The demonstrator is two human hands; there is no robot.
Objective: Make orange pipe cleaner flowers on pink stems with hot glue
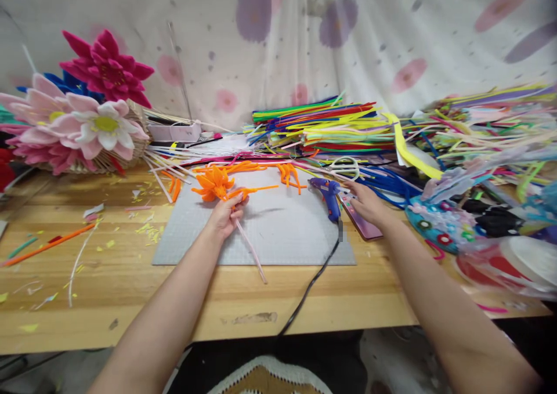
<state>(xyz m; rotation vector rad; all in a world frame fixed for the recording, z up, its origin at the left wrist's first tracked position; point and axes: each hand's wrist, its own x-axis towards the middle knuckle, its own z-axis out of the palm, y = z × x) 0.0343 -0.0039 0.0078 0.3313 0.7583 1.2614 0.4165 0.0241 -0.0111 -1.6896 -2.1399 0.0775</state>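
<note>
My left hand [228, 215] is closed around an orange pipe-cleaner flower [213, 184], just over the grey cutting mat [282, 246]. Its pale stem [250, 249] slants down out of my grip, and a strip of orange pipe cleaner [261, 189] points right from my fingers. Over on the right, my right hand [368, 203] has its fingers stretched toward the rear end of a blue glue gun [329, 197]. Whether they touch it I cannot tell. Partly under this hand lies a phone [363, 224].
Scissors [343, 166] lie behind the glue gun, whose black cord [307, 298] runs off the front edge. Bundles of pipe cleaners [322, 127] line the back. Finished flowers [104, 124] stand at left, and a plastic-wrapped tub [517, 263] sits at right.
</note>
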